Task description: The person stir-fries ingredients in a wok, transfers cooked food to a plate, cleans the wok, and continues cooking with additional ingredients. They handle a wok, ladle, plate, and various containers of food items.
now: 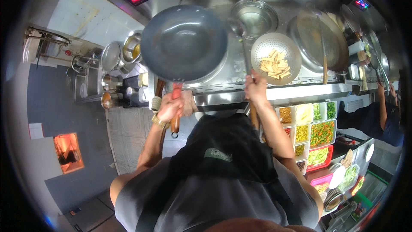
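Note:
My left hand [171, 106] grips the red and wooden handle [175, 93] of a dark wok [185, 43]. The wok is tilted so that its inside faces me, and no food shows in it. In my right hand [256, 86] is a long-handled metal ladle [245, 50], its bowl pointing away from me. Right beside that hand sits a perforated metal strainer [261, 43] with pale yellow-brown cut strips [274, 64] in it. Beyond the ladle stands a round metal pot [254, 16] below a tap pipe.
A second wok [322, 45] with a wooden-handled tool lies to the right. Containers of chopped vegetables [323, 132] stand beside my right arm. Steel bowls [131, 46] are at the left, near a sink [87, 85]. Another person [370, 119] works at far right.

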Action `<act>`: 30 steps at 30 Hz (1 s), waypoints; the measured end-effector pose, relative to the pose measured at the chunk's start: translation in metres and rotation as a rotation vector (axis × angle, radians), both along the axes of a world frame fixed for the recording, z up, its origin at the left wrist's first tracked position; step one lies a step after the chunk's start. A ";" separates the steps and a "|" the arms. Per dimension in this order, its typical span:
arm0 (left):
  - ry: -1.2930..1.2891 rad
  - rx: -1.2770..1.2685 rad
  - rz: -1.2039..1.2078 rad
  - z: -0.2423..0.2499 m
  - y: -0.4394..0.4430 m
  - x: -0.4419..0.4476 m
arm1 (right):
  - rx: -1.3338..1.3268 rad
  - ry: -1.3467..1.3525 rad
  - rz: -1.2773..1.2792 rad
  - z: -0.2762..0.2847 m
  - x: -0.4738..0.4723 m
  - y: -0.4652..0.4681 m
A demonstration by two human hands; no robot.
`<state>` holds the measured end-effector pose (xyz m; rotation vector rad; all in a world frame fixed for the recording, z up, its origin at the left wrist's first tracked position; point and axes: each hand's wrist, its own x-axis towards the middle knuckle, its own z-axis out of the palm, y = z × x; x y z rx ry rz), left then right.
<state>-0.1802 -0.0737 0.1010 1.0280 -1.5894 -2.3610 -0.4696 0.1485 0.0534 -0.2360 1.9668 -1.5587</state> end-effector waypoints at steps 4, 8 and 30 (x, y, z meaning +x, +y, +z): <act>-0.006 0.044 0.152 0.015 -0.020 0.064 | 0.359 0.460 0.135 -0.079 0.040 -0.050; -0.028 0.093 0.267 0.023 -0.039 0.114 | 0.563 0.613 0.116 -0.123 0.073 -0.067; 0.066 0.067 0.161 0.018 -0.192 0.200 | -0.100 0.210 0.400 -0.072 0.258 -0.239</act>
